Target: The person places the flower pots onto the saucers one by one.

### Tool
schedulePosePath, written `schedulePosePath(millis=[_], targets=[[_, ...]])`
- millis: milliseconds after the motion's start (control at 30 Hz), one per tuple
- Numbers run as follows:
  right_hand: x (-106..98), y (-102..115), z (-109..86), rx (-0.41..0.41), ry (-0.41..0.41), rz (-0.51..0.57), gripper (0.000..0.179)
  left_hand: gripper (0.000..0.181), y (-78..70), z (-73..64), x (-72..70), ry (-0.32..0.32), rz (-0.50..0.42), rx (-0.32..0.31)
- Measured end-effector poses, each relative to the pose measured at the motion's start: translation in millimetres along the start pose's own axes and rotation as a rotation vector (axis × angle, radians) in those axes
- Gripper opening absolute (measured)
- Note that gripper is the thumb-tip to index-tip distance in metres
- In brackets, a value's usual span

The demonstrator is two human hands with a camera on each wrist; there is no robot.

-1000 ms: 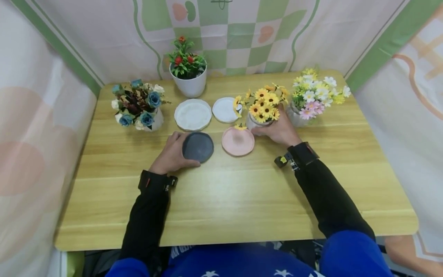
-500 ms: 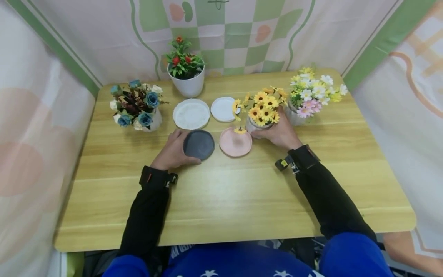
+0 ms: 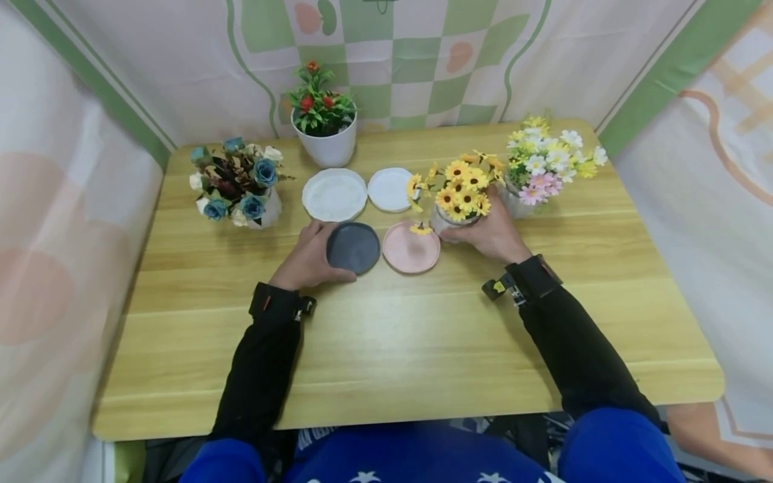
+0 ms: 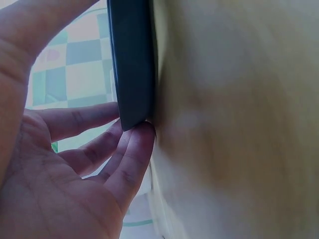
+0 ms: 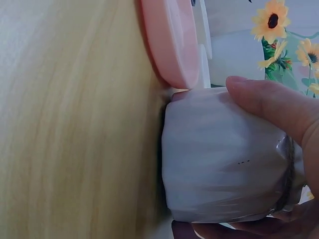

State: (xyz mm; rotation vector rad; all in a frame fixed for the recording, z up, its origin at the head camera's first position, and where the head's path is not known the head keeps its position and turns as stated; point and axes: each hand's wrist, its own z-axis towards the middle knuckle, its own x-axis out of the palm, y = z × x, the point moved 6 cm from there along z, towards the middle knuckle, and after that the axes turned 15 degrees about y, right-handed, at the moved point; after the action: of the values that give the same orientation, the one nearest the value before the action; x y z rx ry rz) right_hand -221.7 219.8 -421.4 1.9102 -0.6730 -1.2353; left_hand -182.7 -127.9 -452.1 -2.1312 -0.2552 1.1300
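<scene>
My left hand (image 3: 306, 260) holds a dark grey round saucer (image 3: 353, 248) by its left side, thumb at the near edge and fingers at the far edge. In the left wrist view the saucer's side (image 4: 132, 64) stays low over the wooden table, fingertips against its rim. My right hand (image 3: 492, 235) grips a whitish ribbed flowerpot (image 5: 224, 159) of yellow sunflowers (image 3: 461, 188). Twine circles the pot near its top. Just left of the pot lies a pink saucer (image 3: 410, 249), with one drooping bloom above it. The grey and pink saucers sit almost edge to edge.
Behind the saucers are a larger white plate (image 3: 334, 194) and a smaller white saucer (image 3: 390, 190). A white pot with red flowers (image 3: 326, 144) stands at the back. Blue and cream roses (image 3: 238, 181) are at left, daisies (image 3: 546, 164) at right. Curtains surround the table (image 3: 392, 362).
My left hand has slid the grey saucer to the right and slightly away from me, up beside the pink saucer. My right hand keeps its grip on the sunflower pot, nearly still.
</scene>
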Motion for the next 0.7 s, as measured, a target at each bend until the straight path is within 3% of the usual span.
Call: schedulePosePath(millis=[267, 700], targets=[[-1, 9, -2.5, 0.002, 0.005, 0.032, 0.135, 0.113, 1.2, -1.4, 0.6, -0.005, -0.002, 0.0], [11, 36, 2.1, -0.089, 0.034, 0.04, 0.123, 0.109, 3.0, -1.3, 0.1, 0.008, 0.001, 0.014]])
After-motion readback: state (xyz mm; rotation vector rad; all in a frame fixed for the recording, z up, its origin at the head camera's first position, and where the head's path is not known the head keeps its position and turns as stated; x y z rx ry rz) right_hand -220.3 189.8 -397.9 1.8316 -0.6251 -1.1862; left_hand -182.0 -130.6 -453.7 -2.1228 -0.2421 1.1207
